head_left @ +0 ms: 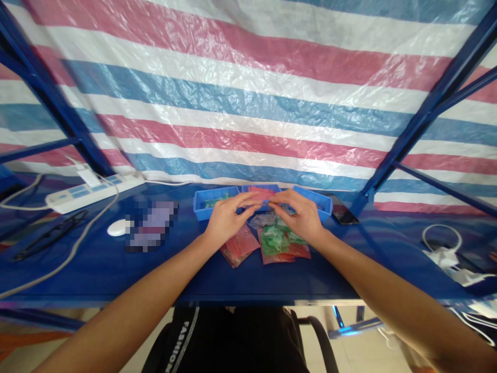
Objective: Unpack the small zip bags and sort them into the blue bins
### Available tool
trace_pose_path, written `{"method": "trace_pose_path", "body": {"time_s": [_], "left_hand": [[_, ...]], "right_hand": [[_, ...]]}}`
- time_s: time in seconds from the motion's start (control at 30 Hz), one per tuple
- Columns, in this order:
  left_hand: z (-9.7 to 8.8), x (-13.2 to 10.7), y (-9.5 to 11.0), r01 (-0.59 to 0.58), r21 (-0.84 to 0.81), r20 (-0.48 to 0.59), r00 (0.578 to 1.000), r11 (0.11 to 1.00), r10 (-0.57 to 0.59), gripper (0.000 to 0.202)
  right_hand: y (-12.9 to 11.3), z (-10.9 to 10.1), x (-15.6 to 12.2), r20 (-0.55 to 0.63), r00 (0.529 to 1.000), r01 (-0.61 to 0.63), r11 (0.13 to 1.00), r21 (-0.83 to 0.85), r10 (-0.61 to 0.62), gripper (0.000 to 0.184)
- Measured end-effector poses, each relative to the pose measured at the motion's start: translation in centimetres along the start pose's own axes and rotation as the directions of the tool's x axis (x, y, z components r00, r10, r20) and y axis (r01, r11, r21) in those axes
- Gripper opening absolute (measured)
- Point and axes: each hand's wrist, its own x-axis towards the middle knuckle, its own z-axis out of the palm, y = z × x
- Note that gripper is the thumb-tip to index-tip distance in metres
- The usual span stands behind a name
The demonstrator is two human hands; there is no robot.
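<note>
My left hand and my right hand come close together over the middle of the desk, thumbs and fingers pinched, tips almost meeting. What they pinch is too small to make out. Just behind the fingertips, pink plastic shows at the middle blue bin; whether it is held or lies in the bin I cannot tell. Below my hands lie red plastic bags, a green plastic bag on top of more red ones, and clear bags partly covered by my right hand.
A left blue bin holds green bags; a right blue bin is partly hidden. Around them are a phone, a power strip, a white oval object, glasses and a white cable. Blue frame posts flank the desk.
</note>
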Motion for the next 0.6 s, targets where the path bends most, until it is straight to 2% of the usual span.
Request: {"method": "trace_pose_path", "body": {"time_s": [0.17,0.6], "left_hand": [[0.48,-0.22,-0.43,-0.134,0.112,0.011,0.991,0.985,0.133,0.034],[0.53,-0.27,-0.26,-0.130,0.098,0.057,0.991,0.987,0.124,0.035]], "right_hand": [[-0.15,0.03,-0.41,0.007,0.996,0.088,0.996,0.008,-0.088,0.021],[-0.24,0.05,-0.65,0.038,0.992,0.121,0.992,0.040,-0.123,0.026]]}}
